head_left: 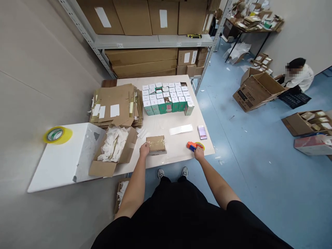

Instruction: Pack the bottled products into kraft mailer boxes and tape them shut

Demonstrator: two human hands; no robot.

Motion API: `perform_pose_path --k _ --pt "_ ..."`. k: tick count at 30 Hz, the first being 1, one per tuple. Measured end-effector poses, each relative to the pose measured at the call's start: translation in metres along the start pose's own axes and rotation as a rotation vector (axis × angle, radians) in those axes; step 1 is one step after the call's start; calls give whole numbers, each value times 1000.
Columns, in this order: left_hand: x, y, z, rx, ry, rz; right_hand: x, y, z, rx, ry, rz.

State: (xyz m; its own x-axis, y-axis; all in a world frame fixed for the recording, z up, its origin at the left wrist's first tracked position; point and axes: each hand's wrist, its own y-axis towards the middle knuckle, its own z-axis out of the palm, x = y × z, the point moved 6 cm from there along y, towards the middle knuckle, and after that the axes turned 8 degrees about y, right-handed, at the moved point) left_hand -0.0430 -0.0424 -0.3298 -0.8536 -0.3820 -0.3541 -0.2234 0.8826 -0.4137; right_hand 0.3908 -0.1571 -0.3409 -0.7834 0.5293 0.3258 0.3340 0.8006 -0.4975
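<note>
My left hand [144,149] grips the left end of a small cardboard box [157,144], which lies on the table near its front edge with shiny clear tape across its top. To the right, my right hand [199,153] is closed around an orange and blue tape dispenser [192,146] with a yellow-edged roll, held at the table's front right. Between and behind the hands lies a flat white strip [181,129]. A small purple packet [202,132] is just beyond the dispenser.
Rows of white-topped green boxes [166,95] stand at the back of the table [155,122]. Left are stacked flat cardboard [111,100], a carton of white paper [114,143] and a large tape roll [57,134]. Shelving rises behind. A person [298,76] crouches by a carton [256,90] at right.
</note>
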Motion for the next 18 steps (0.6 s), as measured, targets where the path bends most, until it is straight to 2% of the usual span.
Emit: perform_pose_path --k 5,8,10,13,16,18 --pt "4 -1 1 -8 -26 -14 0 13 8 60 24 31" --pt "5 -1 1 -5 -35 -19 15 13 7 29 -3 62" --pt "5 -1 1 -6 -33 -20 41 10 6 6 32 -13" --pt "5 -2 2 -8 -31 -16 102 -1 9 61 211 -254" --pt "5 -2 3 1 -43 -5 156 -14 14 108 375 -328" --pt "5 -3 4 8 -62 4 183 -24 21 115 406 -340"
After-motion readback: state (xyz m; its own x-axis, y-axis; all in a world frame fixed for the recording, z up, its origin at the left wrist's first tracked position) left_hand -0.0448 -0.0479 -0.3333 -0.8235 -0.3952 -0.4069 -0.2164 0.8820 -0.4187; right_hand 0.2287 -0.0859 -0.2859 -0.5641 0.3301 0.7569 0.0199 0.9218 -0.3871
